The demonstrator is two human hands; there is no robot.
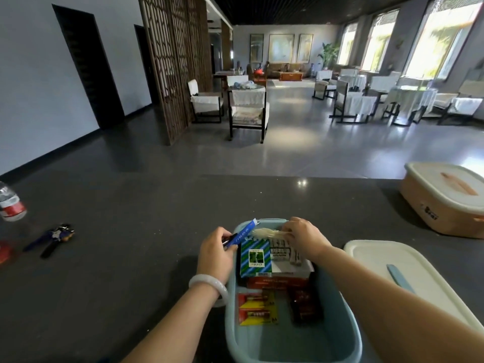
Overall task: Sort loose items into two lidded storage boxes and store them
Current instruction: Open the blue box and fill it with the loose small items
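Observation:
An open light-blue storage box (345,334) stands at the counter's near edge. Inside lie a green-and-blue striped packet (255,256), a red carton (277,281), yellow-and-red AA battery packs (258,307) and a dark red pack (305,306). My left hand (216,254) grips a blue tube-like item (242,235) at the box's far-left rim. My right hand (305,238) pinches a pale bundle of thin white strips (264,233) over the far end of the box. The box's white lid (408,279) lies to the right, with a blue handle strip. An orange box (445,208) with its white lid on sits far right.
On the dark counter (131,218) at the left lie a bunch of keys with a blue lanyard (52,238) and a plastic water bottle (10,203). Beyond the counter is a hall with white-covered chairs (247,111) and a wooden lattice screen (172,61).

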